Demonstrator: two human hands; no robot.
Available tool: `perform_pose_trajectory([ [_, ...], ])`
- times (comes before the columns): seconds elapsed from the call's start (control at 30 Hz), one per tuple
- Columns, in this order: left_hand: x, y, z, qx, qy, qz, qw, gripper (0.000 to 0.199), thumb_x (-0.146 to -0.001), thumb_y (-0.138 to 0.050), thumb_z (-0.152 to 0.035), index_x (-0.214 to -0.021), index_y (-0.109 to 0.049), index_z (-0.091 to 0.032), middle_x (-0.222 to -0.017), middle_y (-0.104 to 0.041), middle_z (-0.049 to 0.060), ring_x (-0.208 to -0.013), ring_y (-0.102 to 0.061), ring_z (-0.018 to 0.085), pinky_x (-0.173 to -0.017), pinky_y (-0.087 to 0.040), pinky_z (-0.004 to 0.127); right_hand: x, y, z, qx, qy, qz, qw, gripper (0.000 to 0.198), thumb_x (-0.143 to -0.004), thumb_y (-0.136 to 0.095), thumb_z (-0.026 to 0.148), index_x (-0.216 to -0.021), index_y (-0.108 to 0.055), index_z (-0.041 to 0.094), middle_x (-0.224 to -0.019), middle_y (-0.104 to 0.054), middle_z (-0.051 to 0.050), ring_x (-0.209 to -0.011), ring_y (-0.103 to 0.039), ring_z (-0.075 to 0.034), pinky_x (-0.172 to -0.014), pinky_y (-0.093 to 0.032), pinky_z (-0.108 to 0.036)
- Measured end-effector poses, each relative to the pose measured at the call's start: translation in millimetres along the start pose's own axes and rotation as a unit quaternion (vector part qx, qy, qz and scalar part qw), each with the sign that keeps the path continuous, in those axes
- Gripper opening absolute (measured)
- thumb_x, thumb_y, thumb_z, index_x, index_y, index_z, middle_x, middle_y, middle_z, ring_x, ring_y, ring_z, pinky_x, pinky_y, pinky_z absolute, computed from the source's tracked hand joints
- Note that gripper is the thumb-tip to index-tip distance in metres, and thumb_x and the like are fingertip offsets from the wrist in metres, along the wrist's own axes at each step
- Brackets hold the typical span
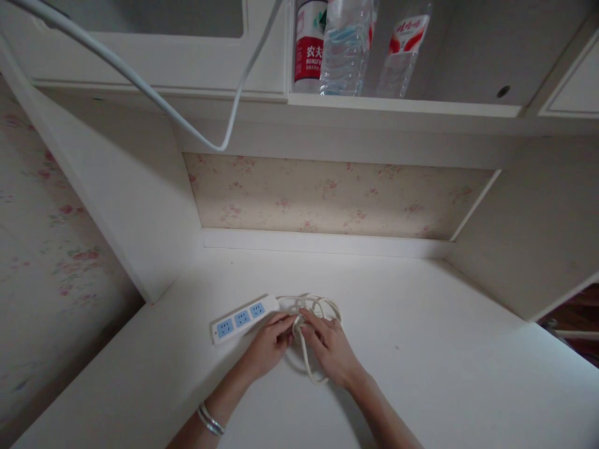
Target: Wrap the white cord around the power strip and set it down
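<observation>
A white power strip (244,318) with three blue socket panels lies slanted on the white desktop, left of my hands. Its pale cord (330,304) runs from the strip's right end into loose loops behind my fingers. My left hand (271,342) is closed, with its fingertips pinching the bunched cord. From the other side my right hand (330,346) grips the same bunch between thumb and fingers. A loop of cord hangs down between both hands toward me. The cord's plug cannot be made out.
The white desktop (421,368) stretches around the hands, with side panels left and right. Overhead, a shelf holds clear plastic bottles (344,53) and a red-and-white labelled bottle (309,47). A bent white tube (154,93) crosses the upper left in front of the cabinet.
</observation>
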State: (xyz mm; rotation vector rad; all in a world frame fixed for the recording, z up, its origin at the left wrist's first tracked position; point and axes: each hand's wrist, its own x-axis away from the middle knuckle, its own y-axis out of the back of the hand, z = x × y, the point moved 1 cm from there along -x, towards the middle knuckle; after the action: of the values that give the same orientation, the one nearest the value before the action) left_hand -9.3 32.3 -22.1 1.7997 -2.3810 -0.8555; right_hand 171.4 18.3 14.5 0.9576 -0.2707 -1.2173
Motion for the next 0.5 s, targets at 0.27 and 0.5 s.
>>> perform_pose_trajectory([
  [0.27,3,6,-16,-0.203,0.019,-0.044,0.978,0.019,-0.086,-0.053,-0.029,-0.087,-0.071,-0.023,-0.085,-0.066,0.006,-0.085,-0.059,0.021,-0.079,-0.042,0.031,-2,-1,-7,0.021,-0.002,0.015,1.0,0.041,-0.099,-0.029,0.035,-0.133,-0.052,0.029,-0.126,-0.062,-0.005,-0.115,-0.055,-0.022,-0.095,-0.039,-0.04],
  [0.5,7,13,-11,-0.295,0.071,-0.059,0.951,0.018,-0.084,-0.052,-0.027,-0.074,-0.066,-0.02,-0.077,-0.067,0.005,-0.08,-0.059,0.02,-0.076,-0.039,0.03,-4,8,-23,-0.141,-0.057,0.019,0.988,0.054,-0.087,-0.052,0.052,-0.136,-0.047,0.03,-0.143,-0.045,-0.008,-0.134,-0.037,-0.026,-0.107,-0.032,-0.046],
])
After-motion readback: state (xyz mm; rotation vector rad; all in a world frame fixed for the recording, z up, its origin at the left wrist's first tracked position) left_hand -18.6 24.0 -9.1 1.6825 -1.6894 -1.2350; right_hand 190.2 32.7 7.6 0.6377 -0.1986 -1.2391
